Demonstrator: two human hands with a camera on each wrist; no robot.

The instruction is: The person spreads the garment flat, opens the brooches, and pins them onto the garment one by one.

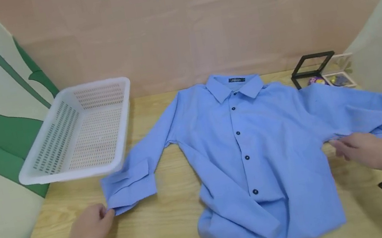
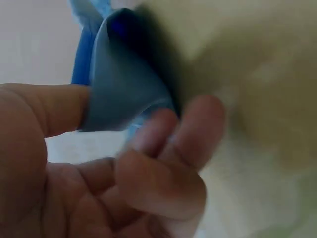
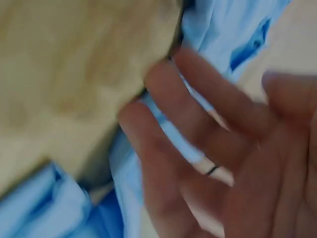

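Note:
A light blue long-sleeved shirt [image 1: 212, 132] with a collar and dark buttons lies front up on the wooden table, its lower part bunched. Its sleeve on the left slants down to a wide cuff [image 1: 132, 190]. My left hand [image 1: 90, 230] pinches the cuff's lower corner; in the left wrist view the cloth [image 2: 126, 91] sits between thumb and fingers. My right hand [image 1: 372, 149] is just under the other sleeve [image 1: 356, 108], fingertips right at the underarm edge. In the right wrist view its fingers [image 3: 171, 163] are loosely bent, with the thumb apart from them.
A white plastic basket [image 1: 122, 126] with slotted walls stands at the back left, beside the sleeve. Small black and pale frames [image 1: 312, 65] with little colourful items stand at the back right. A beige wall [image 1: 176, 29] closes off the back of the table.

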